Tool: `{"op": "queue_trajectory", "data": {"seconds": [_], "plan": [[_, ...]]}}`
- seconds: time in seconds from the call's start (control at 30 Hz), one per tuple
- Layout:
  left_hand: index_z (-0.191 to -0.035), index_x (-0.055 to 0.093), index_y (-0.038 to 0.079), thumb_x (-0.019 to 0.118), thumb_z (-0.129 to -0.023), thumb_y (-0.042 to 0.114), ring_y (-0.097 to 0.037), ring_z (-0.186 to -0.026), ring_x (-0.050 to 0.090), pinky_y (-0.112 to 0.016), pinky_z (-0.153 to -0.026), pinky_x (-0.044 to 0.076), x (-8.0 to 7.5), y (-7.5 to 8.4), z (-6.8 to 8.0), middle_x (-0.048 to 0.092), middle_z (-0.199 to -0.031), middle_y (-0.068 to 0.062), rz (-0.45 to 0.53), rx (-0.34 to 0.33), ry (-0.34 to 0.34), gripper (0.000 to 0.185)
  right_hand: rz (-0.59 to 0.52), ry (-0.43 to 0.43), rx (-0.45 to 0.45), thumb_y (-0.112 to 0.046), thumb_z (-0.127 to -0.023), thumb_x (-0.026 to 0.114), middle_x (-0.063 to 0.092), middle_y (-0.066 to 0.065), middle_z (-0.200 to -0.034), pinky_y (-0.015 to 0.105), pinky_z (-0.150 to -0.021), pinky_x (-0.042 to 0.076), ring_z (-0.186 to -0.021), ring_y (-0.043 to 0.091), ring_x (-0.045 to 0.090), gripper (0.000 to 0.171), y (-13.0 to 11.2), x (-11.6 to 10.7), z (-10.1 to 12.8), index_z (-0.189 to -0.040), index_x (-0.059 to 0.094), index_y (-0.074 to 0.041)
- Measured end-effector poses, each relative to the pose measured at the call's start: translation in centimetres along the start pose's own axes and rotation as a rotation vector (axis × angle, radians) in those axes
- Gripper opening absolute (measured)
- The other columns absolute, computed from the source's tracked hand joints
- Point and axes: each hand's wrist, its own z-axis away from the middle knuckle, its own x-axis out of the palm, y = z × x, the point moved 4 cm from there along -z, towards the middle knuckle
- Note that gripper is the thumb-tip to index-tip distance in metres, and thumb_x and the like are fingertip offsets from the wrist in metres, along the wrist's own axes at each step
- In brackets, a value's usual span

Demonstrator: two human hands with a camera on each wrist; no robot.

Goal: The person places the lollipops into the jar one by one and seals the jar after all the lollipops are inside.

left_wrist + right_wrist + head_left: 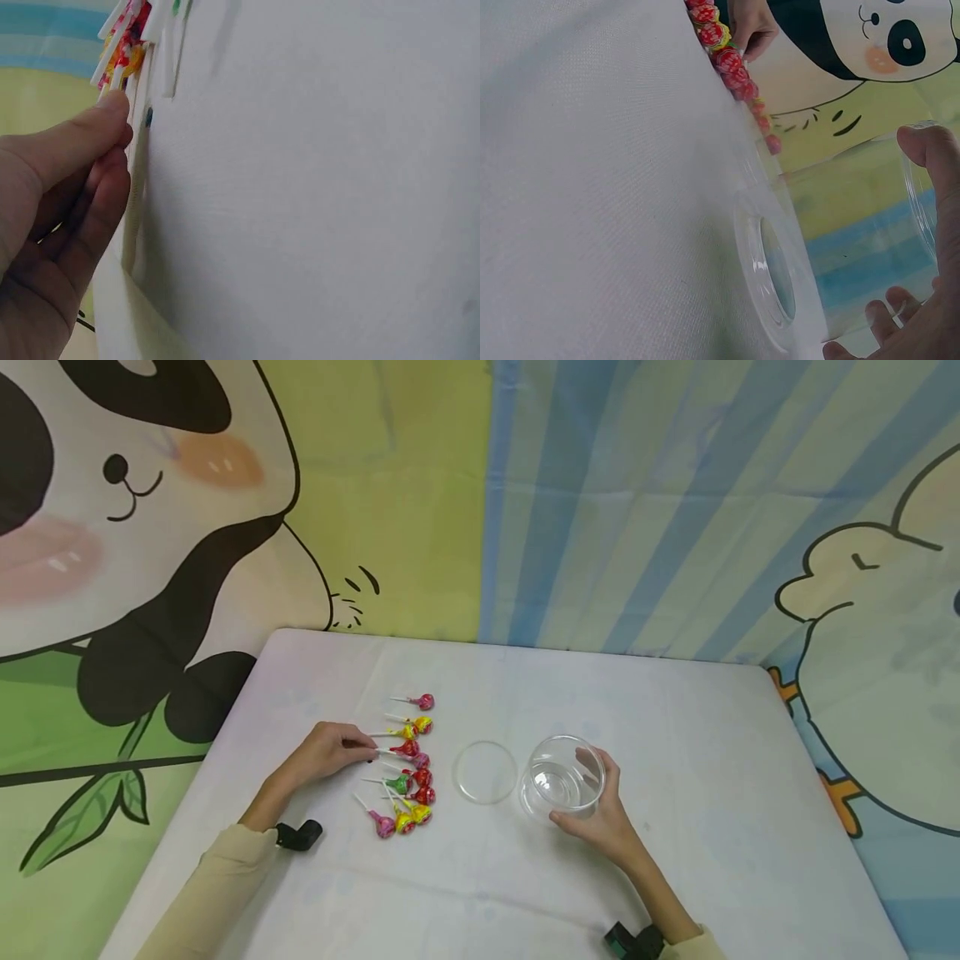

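My left hand [333, 750] is at the stick ends of a group of lollipops, its thumb and fingertips pinching a lollipop stick [116, 79]. Red, pink, yellow and green wrapped lollipops lie in an uneven column, heads to the right; among them are a green lollipop [398, 784] and a pink lollipop [384, 825] at the near end. My right hand [603, 814] grips a clear jar [564, 774] from its right side, thumb and fingers spread around it near the rim. The jar stands upright with its mouth up, and nothing shows inside.
A round clear lid [485, 772] lies flat between the lollipops and the jar. All this is on a white-covered table [480, 893], whose far edge meets a cartoon-printed curtain [637, 510]. Black wrist cameras [300, 835] sit at both cuffs.
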Motion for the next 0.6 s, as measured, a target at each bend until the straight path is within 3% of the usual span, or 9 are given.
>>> {"op": "queue_trajectory", "data": {"seconds": [0.3,0.47,0.6], "plan": [[-0.088,0.078,0.020,0.079,-0.081,0.021,-0.001,-0.075,0.065,-0.018,-0.065,0.051,-1.6,0.9,0.5,0.076,-0.084,0.003,0.062,-0.029,0.135,0.007,0.014,0.013,-0.008,-0.010,-0.066,0.087,0.032,0.017,-0.150,0.066,-0.111,0.023,-0.140,0.040,0.030,0.110,-0.2,0.0,0.0,-0.148,0.013,-0.014],[-0.092,0.078,0.016,0.077,-0.083,0.022,-0.002,-0.075,0.064,-0.017,-0.065,0.051,-2.2,1.7,0.8,0.075,-0.089,-0.003,0.223,-0.047,0.193,0.012,0.016,0.007,0.006,-0.011,-0.066,0.086,0.031,0.017,-0.150,0.068,-0.110,0.021,-0.140,0.041,0.029,0.111,-0.2,0.0,0.0,-0.148,0.012,-0.014],[-0.096,0.077,0.011,0.075,-0.084,0.019,-0.005,-0.078,0.066,-0.018,-0.069,0.053,-2.3,3.9,0.8,0.075,-0.092,0.002,0.365,-0.052,0.208,0.014,0.007,0.013,0.012,-0.010,-0.066,0.086,0.032,0.017,-0.150,0.068,-0.110,0.021,-0.140,0.041,0.030,0.110,-0.1,0.1,-0.1,-0.147,0.013,-0.014]]}}
